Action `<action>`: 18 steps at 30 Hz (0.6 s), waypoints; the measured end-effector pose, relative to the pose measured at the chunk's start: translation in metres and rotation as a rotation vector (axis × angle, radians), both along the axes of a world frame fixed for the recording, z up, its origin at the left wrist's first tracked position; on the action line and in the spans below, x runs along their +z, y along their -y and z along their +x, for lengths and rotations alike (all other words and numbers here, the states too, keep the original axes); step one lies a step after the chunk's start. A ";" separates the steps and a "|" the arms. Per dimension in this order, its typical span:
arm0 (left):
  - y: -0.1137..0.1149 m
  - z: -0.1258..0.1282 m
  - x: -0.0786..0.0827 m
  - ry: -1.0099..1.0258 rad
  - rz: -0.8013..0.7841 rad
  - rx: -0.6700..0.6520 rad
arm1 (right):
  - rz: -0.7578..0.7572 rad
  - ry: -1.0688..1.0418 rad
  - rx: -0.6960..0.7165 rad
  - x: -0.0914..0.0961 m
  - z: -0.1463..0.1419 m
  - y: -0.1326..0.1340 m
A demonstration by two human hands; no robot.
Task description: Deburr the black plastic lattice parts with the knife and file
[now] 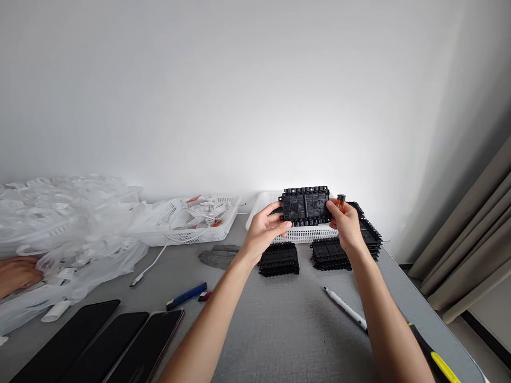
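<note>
A flat black plastic holder with notched long edges is raised in front of me, above the table. My left hand grips its left end, thumb at the lower corner and fingers behind. At its right end, my right hand pinches the edge with the thumb. An orange and black cylinder like a battery shows at the right fingers; whether they hold it, I cannot tell. Below are stacks of similar black pieces, one stack beneath the left hand and another stack behind the right forearm.
A white basket stands behind the holder. More black pieces are stacked far right. A marker, blue lighter, several dark phones and a basket of cables share the table. Another person's hand touches plastic bags.
</note>
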State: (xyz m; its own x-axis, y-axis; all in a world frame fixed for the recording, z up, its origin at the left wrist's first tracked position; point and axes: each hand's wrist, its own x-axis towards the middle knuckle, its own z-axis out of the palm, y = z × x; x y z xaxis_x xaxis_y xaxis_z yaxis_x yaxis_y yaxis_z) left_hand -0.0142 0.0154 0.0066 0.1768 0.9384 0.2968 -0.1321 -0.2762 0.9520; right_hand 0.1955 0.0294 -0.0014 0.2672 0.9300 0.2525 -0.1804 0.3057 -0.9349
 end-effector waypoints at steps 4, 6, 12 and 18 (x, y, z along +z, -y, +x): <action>-0.001 0.000 -0.002 -0.030 0.008 0.009 | 0.001 0.025 -0.014 -0.001 -0.001 0.000; -0.002 0.000 -0.004 -0.047 0.009 0.000 | -0.010 0.055 -0.033 -0.001 -0.002 0.000; -0.006 -0.002 -0.008 -0.018 -0.023 -0.097 | -0.002 0.124 -0.059 -0.005 0.000 -0.003; -0.005 -0.005 -0.007 -0.059 -0.071 -0.098 | 0.003 0.164 -0.055 -0.010 0.002 -0.009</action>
State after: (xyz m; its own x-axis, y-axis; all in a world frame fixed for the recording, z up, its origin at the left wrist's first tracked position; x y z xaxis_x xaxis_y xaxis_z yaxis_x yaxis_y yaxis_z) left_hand -0.0187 0.0206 -0.0001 0.2843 0.9339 0.2170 -0.0982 -0.1968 0.9755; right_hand 0.1974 0.0383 -0.0115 0.2723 0.9145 0.2993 -0.0085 0.3133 -0.9496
